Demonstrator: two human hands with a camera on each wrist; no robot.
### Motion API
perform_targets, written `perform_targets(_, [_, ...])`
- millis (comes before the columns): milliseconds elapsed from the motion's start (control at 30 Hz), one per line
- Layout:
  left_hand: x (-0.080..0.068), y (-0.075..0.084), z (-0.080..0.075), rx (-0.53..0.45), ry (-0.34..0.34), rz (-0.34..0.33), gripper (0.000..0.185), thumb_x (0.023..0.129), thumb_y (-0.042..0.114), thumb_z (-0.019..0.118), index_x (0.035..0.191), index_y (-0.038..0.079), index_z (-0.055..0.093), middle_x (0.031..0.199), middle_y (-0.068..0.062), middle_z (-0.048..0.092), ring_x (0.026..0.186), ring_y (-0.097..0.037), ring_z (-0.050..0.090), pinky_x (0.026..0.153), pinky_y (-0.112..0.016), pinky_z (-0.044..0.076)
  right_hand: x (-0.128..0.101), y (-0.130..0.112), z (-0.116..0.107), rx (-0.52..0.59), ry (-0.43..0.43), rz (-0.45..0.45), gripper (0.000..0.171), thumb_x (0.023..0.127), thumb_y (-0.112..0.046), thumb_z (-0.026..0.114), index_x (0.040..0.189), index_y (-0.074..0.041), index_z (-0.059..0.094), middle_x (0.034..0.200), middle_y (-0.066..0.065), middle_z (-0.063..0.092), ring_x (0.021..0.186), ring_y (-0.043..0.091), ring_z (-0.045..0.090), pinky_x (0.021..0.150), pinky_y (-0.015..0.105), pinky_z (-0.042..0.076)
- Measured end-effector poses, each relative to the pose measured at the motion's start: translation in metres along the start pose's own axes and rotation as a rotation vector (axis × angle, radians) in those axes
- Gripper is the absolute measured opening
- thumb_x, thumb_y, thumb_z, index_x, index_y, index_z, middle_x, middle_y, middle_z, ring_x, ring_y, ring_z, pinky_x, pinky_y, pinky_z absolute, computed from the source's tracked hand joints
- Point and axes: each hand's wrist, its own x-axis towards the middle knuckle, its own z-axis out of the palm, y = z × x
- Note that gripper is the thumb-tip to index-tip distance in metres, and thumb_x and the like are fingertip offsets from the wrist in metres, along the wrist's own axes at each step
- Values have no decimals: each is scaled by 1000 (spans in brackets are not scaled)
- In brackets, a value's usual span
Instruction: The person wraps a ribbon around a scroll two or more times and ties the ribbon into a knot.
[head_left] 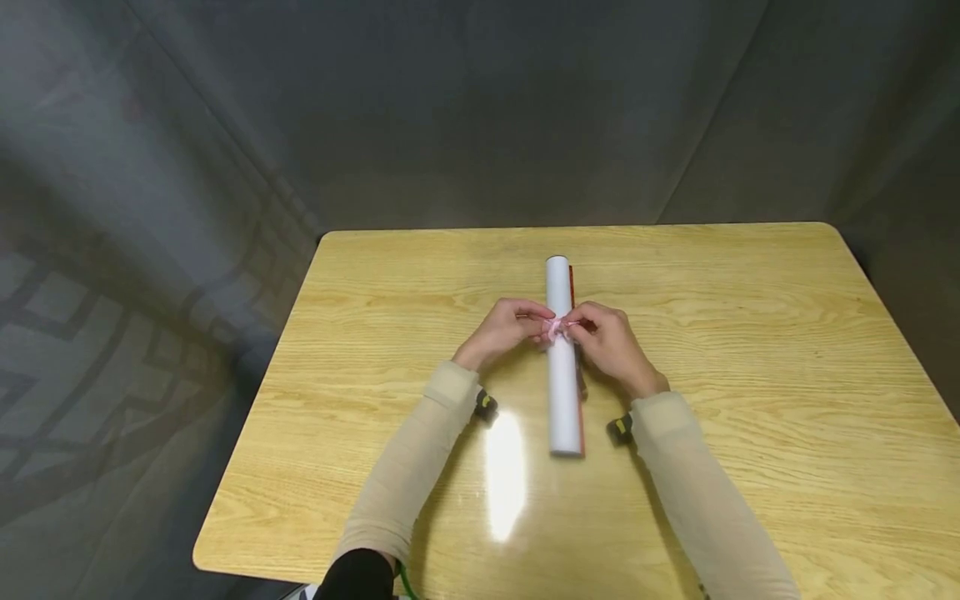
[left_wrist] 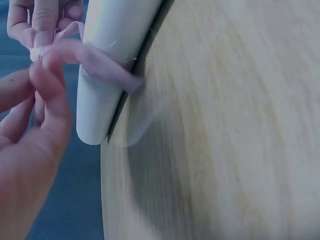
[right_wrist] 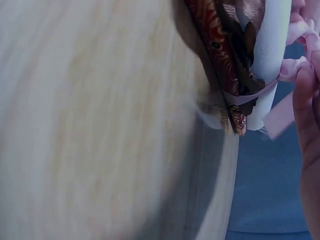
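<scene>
A long white roll (head_left: 564,400) lies lengthwise on the table, with a pink ribbon (head_left: 557,331) wrapped around its middle. My left hand (head_left: 504,331) pinches the ribbon from the left, thumb and fingers meeting over the roll. From the other side my right hand (head_left: 611,343) pinches ribbon too, its fingertips close to the left ones. Loops of ribbon (left_wrist: 102,65) show beside the fingers in the left wrist view. A red and gold patterned edge (right_wrist: 212,42) with dark shapes runs along the roll's right side, and the ribbon crosses over it.
The wooden table (head_left: 750,333) has rounded corners and a bright light reflection in front of the roll. Grey curtains (head_left: 487,117) hang behind the table and on both sides. Small dark cameras (head_left: 486,406) sit at both wrists.
</scene>
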Motion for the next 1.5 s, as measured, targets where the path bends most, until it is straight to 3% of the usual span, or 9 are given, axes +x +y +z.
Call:
perform_targets(267, [5,6,-2,25,169,-38,23,86,-2,63,108,-1,68,85,-6,66,72,-16,59,67,-30,53,-5,2,-3,-204,55,-296,13,72,4,80,84,-1,75,105,11,64,89,22,59,76,30,49])
perform_targets(500, [8,7,-5,-30,254,-141,23,85,-4,62,108,-4,66,89,-7,61,74,-17,56,74,-31,55,-9,2,-10,-312,-1,-348,13,72,1,81,82,-5,76,97,7,62,83,18,59,72,33,52])
perform_targets(733, [8,2,-11,-9,281,-171,28,82,-5,62,109,-5,66,97,-11,62,72,-14,55,65,-24,51,-16,4,-20,-318,-41,-318,14,70,1,82,78,-7,74,91,3,62,77,15,58,68,33,52])
perform_targets(967, [6,0,-16,50,290,-196,26,80,0,65,106,0,69,110,-9,63,83,-12,52,69,-19,46,-23,9,-28,-287,-96,-234,12,72,0,81,78,-8,75,89,2,63,75,14,58,67,30,52])
perform_targets(1200, [4,-2,-22,-45,232,-270,28,82,-1,65,110,-2,67,85,-4,61,52,-7,39,50,-20,34,-15,9,-39,-179,-150,-104,9,75,0,79,77,-7,73,88,3,63,78,15,59,68,23,50])
perform_targets(1333, [4,-3,-24,-80,219,-306,27,82,-2,66,109,-2,66,74,-1,57,51,-8,39,49,-20,34,-10,11,-42,-174,-216,-37,6,79,-3,77,77,-7,72,89,3,63,80,16,58,70,28,49])
perform_targets(1500, [4,-6,-24,-95,234,-311,28,81,-4,65,109,-4,65,81,-3,58,50,-7,38,48,-19,33,-6,12,-43,-160,-288,24,6,83,-8,74,79,-4,72,91,5,64,84,19,59,73,28,49])
